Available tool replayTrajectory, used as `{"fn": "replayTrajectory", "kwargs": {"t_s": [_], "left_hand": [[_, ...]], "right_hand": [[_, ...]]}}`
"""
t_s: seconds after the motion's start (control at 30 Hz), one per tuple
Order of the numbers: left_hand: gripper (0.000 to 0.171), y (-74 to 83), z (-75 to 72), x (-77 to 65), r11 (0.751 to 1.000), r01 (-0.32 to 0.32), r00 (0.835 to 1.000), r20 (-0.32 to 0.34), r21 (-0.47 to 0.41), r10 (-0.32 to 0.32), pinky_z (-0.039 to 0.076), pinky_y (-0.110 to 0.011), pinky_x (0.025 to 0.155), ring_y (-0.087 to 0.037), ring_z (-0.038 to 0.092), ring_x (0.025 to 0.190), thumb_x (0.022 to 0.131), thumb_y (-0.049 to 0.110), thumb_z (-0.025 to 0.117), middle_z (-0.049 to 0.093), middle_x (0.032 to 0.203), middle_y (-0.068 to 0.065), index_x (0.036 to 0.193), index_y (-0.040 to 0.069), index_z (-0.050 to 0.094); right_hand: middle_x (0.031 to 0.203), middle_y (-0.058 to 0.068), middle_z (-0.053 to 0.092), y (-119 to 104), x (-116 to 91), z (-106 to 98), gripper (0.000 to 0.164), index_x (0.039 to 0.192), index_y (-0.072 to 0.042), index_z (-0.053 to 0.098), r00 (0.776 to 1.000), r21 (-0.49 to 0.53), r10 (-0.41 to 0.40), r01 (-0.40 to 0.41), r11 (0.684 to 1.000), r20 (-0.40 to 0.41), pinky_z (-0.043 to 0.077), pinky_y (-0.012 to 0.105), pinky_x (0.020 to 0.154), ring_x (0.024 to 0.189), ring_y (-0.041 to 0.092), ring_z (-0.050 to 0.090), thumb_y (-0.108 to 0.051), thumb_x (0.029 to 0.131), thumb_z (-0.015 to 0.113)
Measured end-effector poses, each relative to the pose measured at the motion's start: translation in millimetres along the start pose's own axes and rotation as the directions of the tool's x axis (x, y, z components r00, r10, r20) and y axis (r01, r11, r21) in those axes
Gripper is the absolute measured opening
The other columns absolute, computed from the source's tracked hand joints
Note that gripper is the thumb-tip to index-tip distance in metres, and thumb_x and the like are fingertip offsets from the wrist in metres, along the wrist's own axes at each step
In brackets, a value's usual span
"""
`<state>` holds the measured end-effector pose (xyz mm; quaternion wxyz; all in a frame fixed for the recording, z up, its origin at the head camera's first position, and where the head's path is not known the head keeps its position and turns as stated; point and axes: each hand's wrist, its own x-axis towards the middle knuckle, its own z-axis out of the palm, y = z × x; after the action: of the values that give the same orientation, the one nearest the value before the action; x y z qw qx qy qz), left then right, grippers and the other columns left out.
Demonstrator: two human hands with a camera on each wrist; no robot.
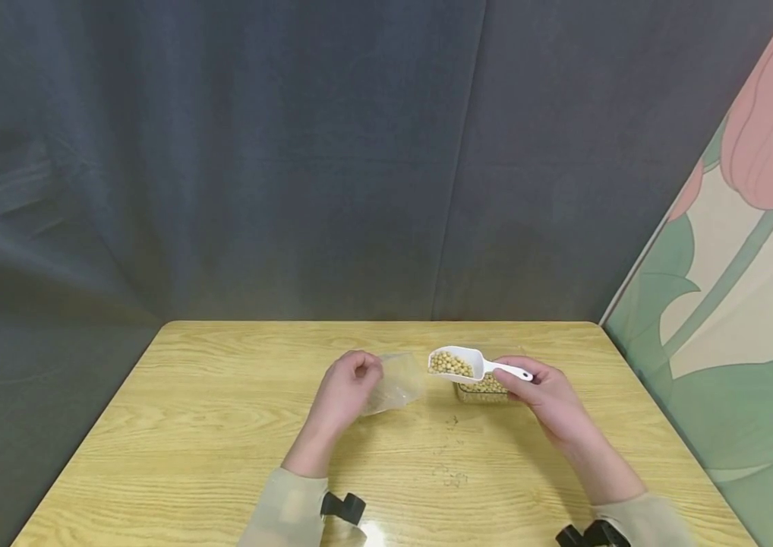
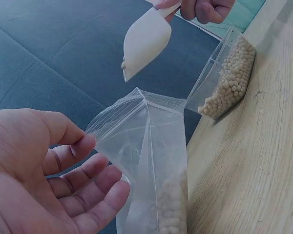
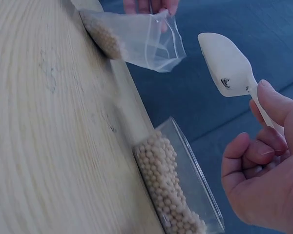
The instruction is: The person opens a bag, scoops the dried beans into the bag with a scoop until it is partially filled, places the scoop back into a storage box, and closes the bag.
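White scoop [image 1: 478, 368] up over the tabletop [image 1: 188, 441], beans [image 1: 451, 364] aboard, blade pointing left, clear bag [image 1: 396, 382] just beyond! Left hand [image 1: 351, 381] pinches the bag's rim [image 2: 118, 119]; right hand [image 1: 545, 389] fingers grip the handle [image 1: 515, 372].

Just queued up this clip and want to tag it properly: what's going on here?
A person's left hand pinches a clear zip-lock bag near its top edge; the bag rests on the wooden table. The right hand grips a white scoop by its handle, loaded with what look like soybeans. The scoop is in the air, apart from the bag. More of them lie in the bottom of the bag and in the clear box on the table.
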<state>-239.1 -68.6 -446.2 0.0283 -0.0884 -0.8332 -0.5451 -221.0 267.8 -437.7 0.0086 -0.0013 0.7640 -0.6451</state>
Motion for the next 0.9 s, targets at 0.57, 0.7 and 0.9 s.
{"fn": "replayTrajectory", "kwargs": {"t_s": [0.57, 0.7, 0.9], "left_hand": [[0.024, 0.8, 0.5, 0.2, 1.0, 0.002, 1.0, -0.008, -0.002, -0.002, 0.055, -0.047, 0.09, -0.021, 0.064, 0.097, 0.111, 0.021, 0.059, 0.073, 0.118, -0.006, 0.115, 0.006, 0.078], [0.025, 0.2, 0.0, 0.3, 1.0, -0.001, 1.0, -0.003, -0.006, 0.001, 0.055, -0.049, 0.093, -0.021, 0.066, 0.102, 0.112, 0.022, 0.058, 0.074, 0.121, -0.006, 0.116, 0.006, 0.078], [0.026, 0.5, -1.1, 0.1, 1.0, -0.007, 1.0, -0.006, -0.002, 0.007, 0.055, -0.049, 0.094, -0.021, 0.066, 0.103, 0.111, 0.022, 0.058, 0.074, 0.12, -0.007, 0.116, 0.005, 0.078]], "right_hand": [[0.124, 0.007, 0.079, 0.1, 9.7, 46.7, 0.031, 0.123, -0.002, 0.081, 0.995, -0.144, -0.065, 0.075, 0.987, 0.069, 0.056, 0.03, 0.092, 0.11, 0.015, 0.069, -0.021, 0.099, 0.085], [0.12, 0.008, 0.08, -4.6, 10.1, 53.8, 0.028, 0.121, -0.005, 0.082, 0.994, -0.193, -0.083, 0.096, 0.976, 0.073, 0.057, 0.031, 0.088, 0.103, 0.016, 0.069, -0.022, 0.099, 0.085], [0.115, 0.007, 0.08, -12.8, 11.9, 61.3, 0.019, 0.111, -0.008, 0.084, 0.99, -0.279, -0.125, 0.138, 0.95, 0.063, 0.056, 0.028, 0.076, 0.09, 0.015, 0.066, -0.021, 0.097, 0.087]]}}
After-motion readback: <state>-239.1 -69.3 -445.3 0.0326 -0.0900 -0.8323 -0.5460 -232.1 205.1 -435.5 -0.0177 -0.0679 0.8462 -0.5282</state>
